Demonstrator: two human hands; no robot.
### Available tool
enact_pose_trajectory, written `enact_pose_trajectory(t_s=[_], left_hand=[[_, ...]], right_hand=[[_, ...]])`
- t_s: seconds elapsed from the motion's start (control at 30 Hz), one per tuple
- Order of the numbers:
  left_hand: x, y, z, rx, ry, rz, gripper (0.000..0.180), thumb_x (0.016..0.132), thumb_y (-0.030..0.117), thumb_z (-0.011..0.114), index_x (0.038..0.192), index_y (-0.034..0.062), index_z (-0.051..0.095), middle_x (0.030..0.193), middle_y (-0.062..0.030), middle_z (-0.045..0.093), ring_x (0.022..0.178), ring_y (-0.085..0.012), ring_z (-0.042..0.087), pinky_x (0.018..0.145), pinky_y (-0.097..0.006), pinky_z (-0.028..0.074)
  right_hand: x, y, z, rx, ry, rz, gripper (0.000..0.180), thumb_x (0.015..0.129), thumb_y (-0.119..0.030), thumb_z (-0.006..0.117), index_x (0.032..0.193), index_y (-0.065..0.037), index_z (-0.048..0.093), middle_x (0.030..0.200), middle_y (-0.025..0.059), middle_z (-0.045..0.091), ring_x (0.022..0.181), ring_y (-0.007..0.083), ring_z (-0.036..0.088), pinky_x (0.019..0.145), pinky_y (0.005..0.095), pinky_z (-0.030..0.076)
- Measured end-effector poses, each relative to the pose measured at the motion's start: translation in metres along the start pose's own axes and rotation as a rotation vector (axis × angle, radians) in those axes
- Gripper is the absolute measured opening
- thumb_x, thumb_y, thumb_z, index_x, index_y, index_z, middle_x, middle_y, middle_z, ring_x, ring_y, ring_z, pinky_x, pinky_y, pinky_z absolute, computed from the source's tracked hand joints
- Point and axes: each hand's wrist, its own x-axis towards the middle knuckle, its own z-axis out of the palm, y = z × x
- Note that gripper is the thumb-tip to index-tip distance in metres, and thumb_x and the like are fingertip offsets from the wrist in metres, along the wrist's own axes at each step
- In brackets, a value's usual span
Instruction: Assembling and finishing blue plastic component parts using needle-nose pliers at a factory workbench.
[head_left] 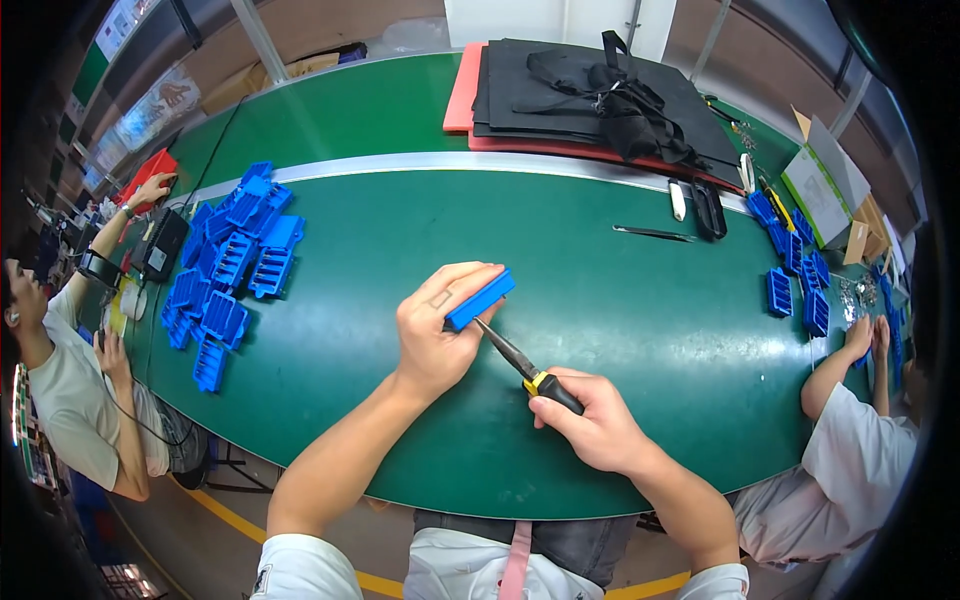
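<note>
In my left hand (435, 325) is a blue plastic case (482, 300), held tilted above the middle of the green table with its long narrow side toward me. My right hand (592, 415) is wrapped round the black and yellow handles of long-nose pliers (515, 357). The pliers' tip meets the lower edge of the blue case, close to my left fingers. Whether the jaws grip anything there is too small to tell. My left palm hides part of the case.
A heap of blue slotted cases (235, 260) lies to the left, with more blue cases (780, 292) at the right. Tweezers (652, 233) rest beyond my hands. Black sheets (500, 90) with a strapped bag lie at the back. Co-workers sit on both sides.
</note>
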Motion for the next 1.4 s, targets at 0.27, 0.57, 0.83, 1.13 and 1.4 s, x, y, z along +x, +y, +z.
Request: enact_pose_trajectory(t_s=[0.27,0.57,0.83,1.13,1.4], left_hand=[[0.002,0.011,-0.002,-0.092,-0.008,-0.131,0.034,0.07,-0.008,0.075,0.102,0.0023,0.071,0.097,-0.0122,0.068,0.08,-0.0202,0.066,0.068,-0.028,0.052],[0.008,-0.011,-0.011,-0.058,-0.081,-0.039,0.031,0.068,-0.007,0.075,0.098,0.0027,0.072,0.097,-0.0114,0.069,0.088,-0.022,0.065,0.077,-0.032,0.052],[0.026,-0.009,-0.039,0.25,-0.296,0.095,0.02,0.067,0.004,0.074,0.086,0.0073,0.071,0.091,-0.0055,0.07,0.089,-0.0243,0.064,0.084,-0.034,0.046],[0.03,-0.001,-0.045,0.372,-0.296,0.079,0.037,0.063,-0.006,0.071,0.097,0.0058,0.067,0.079,-0.0091,0.061,0.08,-0.0267,0.06,0.069,-0.035,0.05],[0.028,-0.015,-0.047,0.293,-0.193,0.085,0.035,0.064,-0.004,0.074,0.097,0.0072,0.069,0.076,-0.0073,0.058,0.071,-0.0222,0.058,0.065,-0.03,0.048]], right_hand=[[-0.001,0.001,0.005,0.052,0.007,-0.001,0.019,0.092,-0.011,0.058,0.079,0.003,0.058,0.078,0.0033,0.054,0.068,0.0092,0.048,0.062,0.0255,0.039],[0.002,0.007,-0.001,0.043,-0.005,-0.035,0.022,0.093,-0.016,0.06,0.081,0.003,0.061,0.078,0.0048,0.055,0.067,0.0097,0.049,0.062,0.0272,0.04],[0.004,0.016,0.001,0.114,0.068,-0.034,0.022,0.092,-0.017,0.062,0.081,0.002,0.063,0.083,0.0033,0.057,0.072,0.0087,0.051,0.066,0.0255,0.041],[0.007,0.017,0.004,0.203,0.142,-0.025,0.022,0.092,-0.018,0.063,0.081,0.001,0.061,0.077,0.0008,0.058,0.072,0.0073,0.053,0.066,0.0246,0.043],[0.006,0.017,0.001,0.232,0.118,-0.039,0.019,0.093,-0.015,0.061,0.09,0.003,0.067,0.089,0.0064,0.067,0.084,0.0111,0.06,0.078,0.0263,0.047]])
